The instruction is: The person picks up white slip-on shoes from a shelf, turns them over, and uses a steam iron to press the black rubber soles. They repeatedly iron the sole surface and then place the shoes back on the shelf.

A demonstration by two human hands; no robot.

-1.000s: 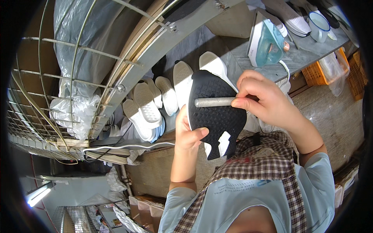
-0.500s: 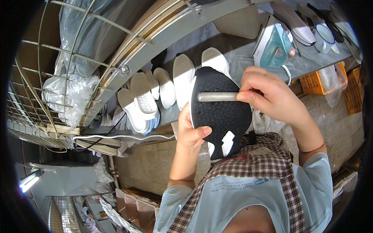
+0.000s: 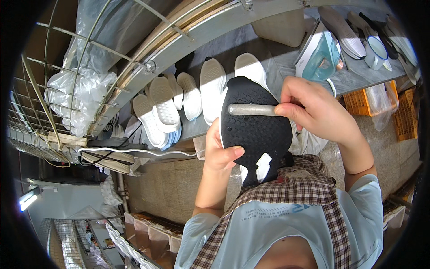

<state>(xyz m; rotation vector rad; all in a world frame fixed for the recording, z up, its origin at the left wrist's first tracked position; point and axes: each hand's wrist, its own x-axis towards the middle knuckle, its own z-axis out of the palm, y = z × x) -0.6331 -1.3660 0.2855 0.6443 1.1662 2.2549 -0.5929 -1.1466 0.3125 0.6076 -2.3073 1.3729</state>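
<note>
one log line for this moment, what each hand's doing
left hand: holds black shoe sole upright | right hand: presses metal rod across sole | behind: white soles on bench

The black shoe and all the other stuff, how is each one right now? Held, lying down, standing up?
Black shoe: held up, sole facing the camera.
Metal rod: lying across the sole, gripped at one end.
Left hand: gripping the shoe's edge.
Right hand: closed on the rod.
White soles: lying in a row on the bench.
Iron: standing on end, untouched.
</note>
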